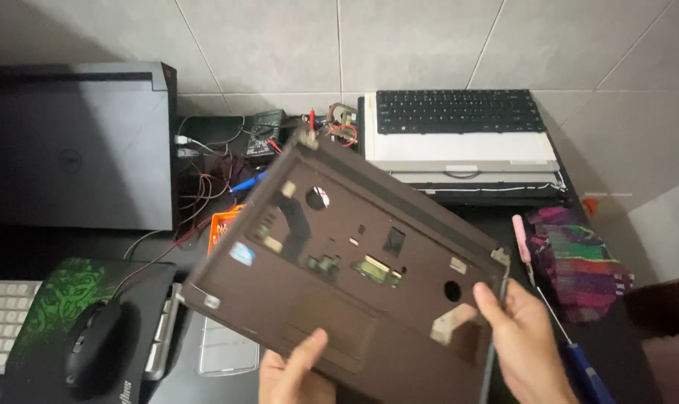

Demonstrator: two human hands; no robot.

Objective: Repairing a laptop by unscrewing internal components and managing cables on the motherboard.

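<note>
Both hands are up on the brown plastic laptop palmrest cover (347, 262), a wide flat shell with cut-out holes, a touchpad recess and small green circuit pieces showing through. It is held tilted above the black desk (624, 352), its far left corner raised toward the tiled wall.

The left hand (295, 370) comes in under the near edge of the cover, thumb pressed flat on top just beside the touchpad recess, the other fingers hidden beneath, so it pinches the edge. The right hand (523, 340) grips the cover's right near corner, thumb laid over the top surface near a round hole, fingers curled behind the edge and closed on it.

Everything else sits around that cover. Left of it and further back lies a closed dark grey laptop (74, 146). Behind the cover's raised corner is a tangle of red and black wires with a dark multimeter (265, 135). Behind and to the right lies a black laptop keyboard (459, 111) on a white panel. Just right of the cover is a screwdriver with a pink handle (520, 238), and beyond it a folded multicoloured striped cloth (579, 262). A blue-handled tool (586, 374) lies by the right hand. Left of the cover's near corner, a black computer mouse (93, 348) rests on a black-and-green mouse pad (63, 295), with a white keyboard (3, 322) at the far left.
</note>
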